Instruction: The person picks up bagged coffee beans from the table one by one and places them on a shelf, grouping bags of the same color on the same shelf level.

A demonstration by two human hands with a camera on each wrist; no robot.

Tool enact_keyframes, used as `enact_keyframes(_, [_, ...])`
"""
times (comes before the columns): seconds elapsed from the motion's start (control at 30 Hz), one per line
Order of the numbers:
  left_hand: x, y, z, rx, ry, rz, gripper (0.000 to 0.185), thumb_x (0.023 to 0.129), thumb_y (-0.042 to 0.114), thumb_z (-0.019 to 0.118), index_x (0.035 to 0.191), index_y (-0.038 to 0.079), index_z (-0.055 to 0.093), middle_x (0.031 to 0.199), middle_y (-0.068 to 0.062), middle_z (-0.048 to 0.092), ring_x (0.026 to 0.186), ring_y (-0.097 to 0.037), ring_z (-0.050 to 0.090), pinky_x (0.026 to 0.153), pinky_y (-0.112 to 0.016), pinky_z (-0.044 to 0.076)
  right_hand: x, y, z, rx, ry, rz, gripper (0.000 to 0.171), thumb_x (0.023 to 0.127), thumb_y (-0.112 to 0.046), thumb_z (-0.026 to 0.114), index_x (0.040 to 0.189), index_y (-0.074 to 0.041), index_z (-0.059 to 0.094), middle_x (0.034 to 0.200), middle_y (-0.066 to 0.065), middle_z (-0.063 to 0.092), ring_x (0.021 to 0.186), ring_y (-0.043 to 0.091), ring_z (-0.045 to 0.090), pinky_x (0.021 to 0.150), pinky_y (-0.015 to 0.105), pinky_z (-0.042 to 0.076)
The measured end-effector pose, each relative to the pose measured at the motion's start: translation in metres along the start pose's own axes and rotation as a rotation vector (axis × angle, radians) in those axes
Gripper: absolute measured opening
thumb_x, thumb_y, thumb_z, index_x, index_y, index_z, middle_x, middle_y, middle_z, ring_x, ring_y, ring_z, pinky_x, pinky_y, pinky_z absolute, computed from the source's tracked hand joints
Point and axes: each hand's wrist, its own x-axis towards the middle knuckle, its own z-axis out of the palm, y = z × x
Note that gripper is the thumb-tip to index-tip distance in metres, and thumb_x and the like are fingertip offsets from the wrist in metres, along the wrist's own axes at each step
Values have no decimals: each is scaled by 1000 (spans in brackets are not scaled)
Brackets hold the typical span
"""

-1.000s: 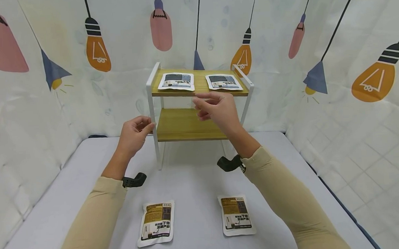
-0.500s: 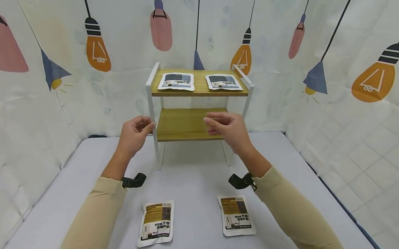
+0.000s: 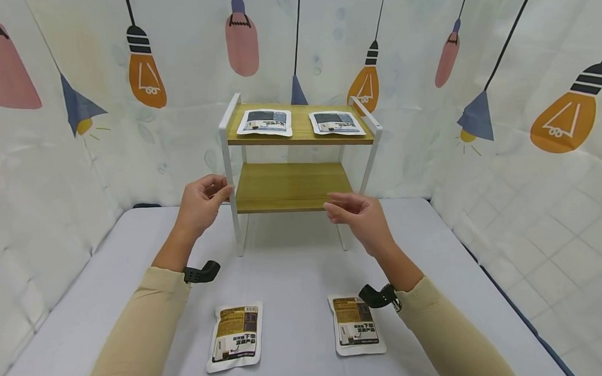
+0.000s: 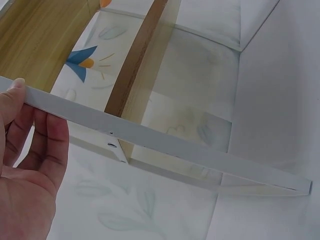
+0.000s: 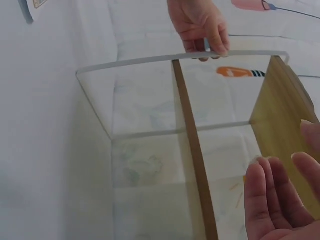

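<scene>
My left hand [image 3: 201, 202] pinching the white front post of the two-tier wooden rack [image 3: 298, 131], my right hand [image 3: 360, 218] loose and holding nothing before its lower shelf, rack standing at the back of the grey table [image 3: 294, 267], two pouches [image 3: 356, 323] nearer me, lightbulb-print curtain [image 3: 503, 89] all round

A two-tier shelf [image 3: 298, 135] stands at the back of the tabletop [image 3: 294, 267]. Two packets [image 3: 266, 122] lie side by side on its top tier; two more packets [image 3: 235, 336] lie side by side near the tabletop's front edge.
</scene>
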Motion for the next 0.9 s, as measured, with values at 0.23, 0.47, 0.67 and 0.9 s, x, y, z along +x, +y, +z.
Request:
enact_keyframes(0.23, [0,0,-2,9,-2,-11,36,101,36,65,119,4,66,113,-10,65,105,-15,66,92,-18,56,-22,16,-6,-29,21,34,44,91,-24,80,129,-3,69,113,8,74,96,13,74,87,24,60])
enact_keyframes(0.47, [0,0,-1,8,-5,-18,36,101,36,65,119,4,66,114,-11,66,105,-15,66,93,-20,56,-46,31,-11,-40,27,105,47,90,-26,81,131,-7,68,132,14,69,106,9,72,90,20,58])
enact_keyframes(0.67, [0,1,0,19,2,-7,37,101,37,64,118,4,66,113,-11,66,104,-16,67,98,-32,58,-65,41,-10,-28,42,148,46,89,-23,82,130,-8,68,135,14,68,110,15,71,91,22,58])
enact_keyframes(0.9, [0,2,0,16,8,-4,35,101,35,65,116,3,67,111,-12,66,105,-16,67,92,-22,58,-84,60,-13,-53,56,228,47,89,-26,82,132,-13,67,136,6,67,121,25,67,96,25,57])
